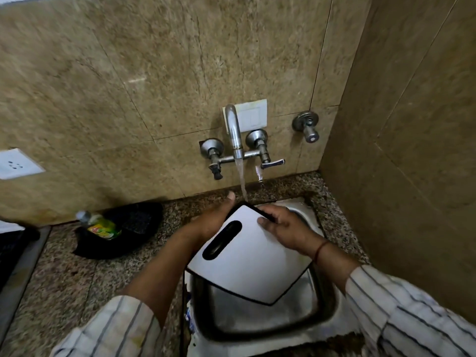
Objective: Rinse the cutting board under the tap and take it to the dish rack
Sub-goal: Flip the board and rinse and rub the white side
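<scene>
Two hands hold the white cutting board [247,261] tilted over the steel sink [257,320]. The right hand [283,225] curls round its far edge; the left hand [215,216] lies against the left edge, thumb raised, fingers hidden behind, grip not discernible. Water from the tap [233,130] strikes the far corner.

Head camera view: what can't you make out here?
- Dish rack: nowhere in the head view, beyond its edges.
- Left hand fingers: hidden behind the cutting board.
- Board's far face: turned away.
- Bottle label: blurred, unreadable.
- Where the water stream lands: hidden behind the board's top edge.
</scene>
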